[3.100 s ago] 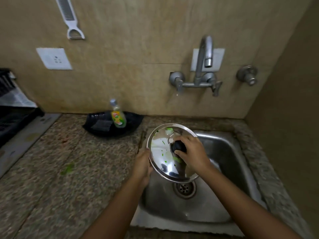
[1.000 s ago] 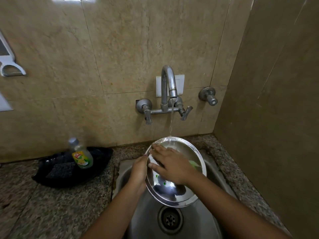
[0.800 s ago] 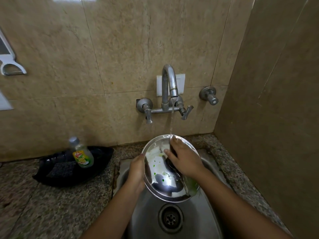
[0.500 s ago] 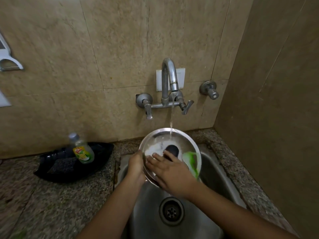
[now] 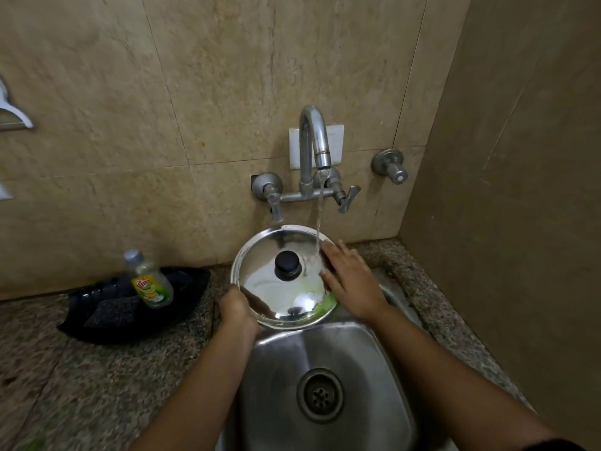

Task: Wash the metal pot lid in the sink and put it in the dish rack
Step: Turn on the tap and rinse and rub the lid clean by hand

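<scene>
Over the sink basin: the metal pot lid (image 5: 286, 281) is held tilted above the steel sink (image 5: 328, 362), top side and black knob (image 5: 287, 265) toward the camera.
Left hand: the left hand (image 5: 236, 306) is clamped on the lid's lower-left rim, thumb over the edge; it carries the lid.
Right hand: the right hand (image 5: 349, 281) lies flat with fingers (image 5: 331, 252) spread on the lid's right side, opposite the holding grip, clamped on nothing. A smear of green shows at the rim just under its palm; I cannot tell whether it is soap or a scrubber.
Water: the stream from the tap (image 5: 313, 141) lands on the lid just inside the right hand's fingertips, across the knob from the left grip.
Step in hand: rinsing and rubbing the top face, by my reading.
Next move calls for: turning the lid within the left grip so water reaches the green rim, then shutting the tap. The dish rack is not in view, so its place cannot be told.
Aside: a dish soap bottle (image 5: 149, 281) stands in a black tray (image 5: 97, 323) on the counter, beyond the left hand.
</scene>
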### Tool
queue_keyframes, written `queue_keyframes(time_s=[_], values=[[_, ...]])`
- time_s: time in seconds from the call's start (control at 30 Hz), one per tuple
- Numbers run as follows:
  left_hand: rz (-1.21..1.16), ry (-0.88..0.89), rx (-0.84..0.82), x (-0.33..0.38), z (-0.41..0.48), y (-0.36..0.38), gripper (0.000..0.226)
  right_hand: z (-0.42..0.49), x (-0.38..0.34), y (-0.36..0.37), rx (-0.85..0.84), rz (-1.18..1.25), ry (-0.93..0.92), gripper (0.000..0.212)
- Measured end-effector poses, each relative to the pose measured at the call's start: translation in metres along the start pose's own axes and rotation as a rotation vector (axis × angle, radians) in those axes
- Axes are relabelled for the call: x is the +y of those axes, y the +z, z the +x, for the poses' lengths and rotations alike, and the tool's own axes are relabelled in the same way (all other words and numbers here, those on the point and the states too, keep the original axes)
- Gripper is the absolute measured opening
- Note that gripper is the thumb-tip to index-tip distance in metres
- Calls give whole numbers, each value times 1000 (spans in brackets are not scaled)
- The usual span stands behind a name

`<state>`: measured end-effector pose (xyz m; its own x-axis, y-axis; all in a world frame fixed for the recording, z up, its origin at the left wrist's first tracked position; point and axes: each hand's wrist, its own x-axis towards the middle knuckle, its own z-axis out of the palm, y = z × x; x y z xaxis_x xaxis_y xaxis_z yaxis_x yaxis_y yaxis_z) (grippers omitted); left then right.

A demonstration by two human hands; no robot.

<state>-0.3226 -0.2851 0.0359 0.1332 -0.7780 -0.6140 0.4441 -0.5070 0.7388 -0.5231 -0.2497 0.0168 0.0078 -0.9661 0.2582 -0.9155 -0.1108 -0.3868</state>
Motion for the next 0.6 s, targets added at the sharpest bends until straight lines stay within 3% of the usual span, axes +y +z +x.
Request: queue_keyframes(time_s=[0.07,0.17,0.2,0.3,0.33,0.4,0.5,0.6], values=[[-8,17,25,1,-2,1,40,-8,-9,5,-37,-50,17,63],[-26,17,47,-4,4,-2,40,-26,-27,17,-111,-148,-174,65],[-34,-4,41,-7,6,-2,40,-21,-26,19,-82,-142,-161,64],[-43,-21,23,-12,4,4,38,5,-10,13,3,-86,132,61],[-35,-7,13,-12,1,6,38,5,-9,13,1,-91,150,61],[-58,-8,-42,-11,-1,7,33,-12,-17,21,-20,-77,60,61],[-90,-61,-94,-7,2,7,29,-54,-36,37,-57,-142,-216,56],[-58,-134,-150,-12,-2,12,49,-54,-37,53,-114,-223,-437,50]])
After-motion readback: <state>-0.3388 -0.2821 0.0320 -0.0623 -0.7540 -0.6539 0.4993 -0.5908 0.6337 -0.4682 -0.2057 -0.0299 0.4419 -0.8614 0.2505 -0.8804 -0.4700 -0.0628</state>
